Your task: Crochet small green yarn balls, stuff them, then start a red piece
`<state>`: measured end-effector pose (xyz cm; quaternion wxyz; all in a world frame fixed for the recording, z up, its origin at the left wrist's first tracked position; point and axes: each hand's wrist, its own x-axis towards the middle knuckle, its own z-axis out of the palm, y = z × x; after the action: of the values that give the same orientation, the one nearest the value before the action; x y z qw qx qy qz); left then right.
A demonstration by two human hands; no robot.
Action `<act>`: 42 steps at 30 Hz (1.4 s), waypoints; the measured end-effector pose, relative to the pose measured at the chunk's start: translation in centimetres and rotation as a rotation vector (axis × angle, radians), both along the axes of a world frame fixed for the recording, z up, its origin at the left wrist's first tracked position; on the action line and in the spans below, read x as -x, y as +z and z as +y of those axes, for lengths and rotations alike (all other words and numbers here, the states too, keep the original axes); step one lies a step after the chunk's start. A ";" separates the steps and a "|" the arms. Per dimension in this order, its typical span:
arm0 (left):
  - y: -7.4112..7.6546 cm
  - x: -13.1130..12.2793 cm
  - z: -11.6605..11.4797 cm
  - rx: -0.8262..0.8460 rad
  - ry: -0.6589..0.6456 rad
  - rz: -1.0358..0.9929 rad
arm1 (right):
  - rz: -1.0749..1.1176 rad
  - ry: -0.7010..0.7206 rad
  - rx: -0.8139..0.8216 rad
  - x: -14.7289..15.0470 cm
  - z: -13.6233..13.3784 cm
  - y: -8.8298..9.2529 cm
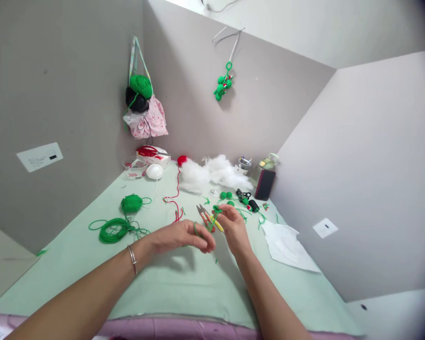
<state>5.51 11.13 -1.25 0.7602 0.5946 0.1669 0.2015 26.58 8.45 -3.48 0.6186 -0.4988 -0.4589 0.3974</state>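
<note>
My right hand (234,229) pinches a small green crocheted piece (216,208) between thumb and fingertips. Green yarn runs down from that piece to my left hand (186,236), whose fingers are bent, with a strand looped round one of them. A silver bangle is on my left wrist. Just beyond my hands lie thread snips (201,212) with orange handles. A thin yellow-handled tool (217,224) shows beside my right fingers; its tip is hidden. To the left, a coil of green yarn (113,230) and a green yarn ball (131,203) rest on the pale green cloth.
White stuffing (212,174) is heaped at the back, near a red yarn ball (182,161). Small green balls (225,195), a phone (265,184) and white paper (288,245) are on the right. Red scissors (148,151) lie back left. A green crocheted cluster (222,86) hangs on the wall.
</note>
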 end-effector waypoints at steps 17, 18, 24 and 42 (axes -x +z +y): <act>-1.4 1.6 3.8 -0.214 0.839 0.054 | -0.035 0.027 -0.035 0.3 -0.2 0.2; -1.4 1.1 3.3 -0.244 0.845 0.050 | -0.089 0.037 -0.039 0.6 -0.4 0.1; -2.0 -1.7 -0.2 -0.389 0.693 0.052 | -0.454 0.106 -0.110 3.1 -1.3 -0.9; -4.1 -1.5 1.0 -0.528 0.713 0.162 | -1.120 0.076 -0.213 2.6 -0.7 -3.6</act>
<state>6.98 12.13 -5.32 0.4499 0.6876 0.3631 0.4394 23.98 7.71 -7.05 0.3133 -0.5515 -0.7717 0.0459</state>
